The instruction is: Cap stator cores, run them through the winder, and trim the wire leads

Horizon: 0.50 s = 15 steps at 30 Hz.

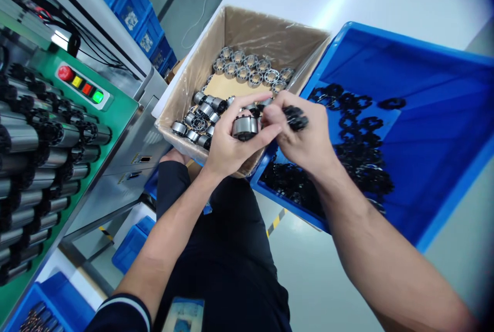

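In my left hand [227,144] is a silver metal stator core [245,127] with a black rim at its lower edge, held between thumb and fingers over the box. My right hand [303,128] is closed right beside it, fingertips close to the core. A small bunch of black plastic rings [295,118] sticks out of the right fist. Whether the right fingertips touch the core I cannot tell. Below the hands stands a plastic-lined cardboard box [270,25] with bare metal ring cores [243,73] at the far end and cores with black ends [206,110] nearer me.
A blue bin [417,167] on the right holds many loose black rings [370,162]. To the left, a green machine panel carries buttons [82,85] and rows of stacked cores [38,167]. Blue crates [131,7] stand behind; another blue bin [69,296] sits lower left.
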Available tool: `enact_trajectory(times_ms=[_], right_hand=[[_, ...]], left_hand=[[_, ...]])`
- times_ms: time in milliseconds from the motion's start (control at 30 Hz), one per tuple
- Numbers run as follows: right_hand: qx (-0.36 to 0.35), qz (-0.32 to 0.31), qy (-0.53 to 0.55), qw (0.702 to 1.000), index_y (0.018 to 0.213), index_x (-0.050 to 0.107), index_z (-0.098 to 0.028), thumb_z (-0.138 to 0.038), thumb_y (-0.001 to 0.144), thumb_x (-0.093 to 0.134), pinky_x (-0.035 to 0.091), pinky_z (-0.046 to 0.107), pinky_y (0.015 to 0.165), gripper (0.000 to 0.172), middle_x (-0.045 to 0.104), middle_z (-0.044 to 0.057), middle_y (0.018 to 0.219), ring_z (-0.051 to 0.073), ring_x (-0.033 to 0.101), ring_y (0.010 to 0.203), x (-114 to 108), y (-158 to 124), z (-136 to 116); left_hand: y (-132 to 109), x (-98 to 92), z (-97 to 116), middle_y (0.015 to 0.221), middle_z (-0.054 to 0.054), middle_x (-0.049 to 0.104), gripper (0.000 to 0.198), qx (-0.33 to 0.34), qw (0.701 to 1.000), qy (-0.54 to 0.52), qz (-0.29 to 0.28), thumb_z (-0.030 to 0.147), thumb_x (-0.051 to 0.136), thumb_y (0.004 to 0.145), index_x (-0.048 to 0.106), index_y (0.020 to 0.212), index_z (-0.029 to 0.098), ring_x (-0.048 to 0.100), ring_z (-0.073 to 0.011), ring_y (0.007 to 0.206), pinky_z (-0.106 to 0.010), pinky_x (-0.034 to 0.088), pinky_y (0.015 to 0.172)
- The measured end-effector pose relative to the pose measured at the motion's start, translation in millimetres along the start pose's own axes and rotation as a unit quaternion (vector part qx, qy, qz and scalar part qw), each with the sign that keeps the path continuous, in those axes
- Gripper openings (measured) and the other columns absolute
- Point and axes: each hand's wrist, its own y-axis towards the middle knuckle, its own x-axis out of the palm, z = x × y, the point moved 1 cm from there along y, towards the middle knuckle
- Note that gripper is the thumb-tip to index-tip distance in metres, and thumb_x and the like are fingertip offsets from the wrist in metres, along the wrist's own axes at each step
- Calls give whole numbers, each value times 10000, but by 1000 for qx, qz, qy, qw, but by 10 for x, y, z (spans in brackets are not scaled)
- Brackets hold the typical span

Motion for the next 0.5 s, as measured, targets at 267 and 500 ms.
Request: enact_trajectory(times_ms=[267, 500], right_hand=[[-18, -90, -29, 995, 1146, 772, -272, -299, 971, 862, 566, 309, 707, 199, 799, -6, 1008, 152, 700, 764, -172, 4, 32], [-8, -23, 110, 994, 1182, 845, -307, -529, 1068, 928, 527, 300, 529, 263, 791, 22, 1069, 124, 683, 645, -146, -13, 105]], left_hand=[[0, -33, 14, 1062, -18, 832, 370, 35, 999, -30, 8, 579, 983, 1031, 865, 1122, 241, 781, -166, 950, -308, 646, 903], [-15, -38, -55, 809, 55, 691, 429, -76, 988, -118, 58, 596, 1022, 995, 782, 1079, 251, 583, -79, 592, -245, 475, 580]])
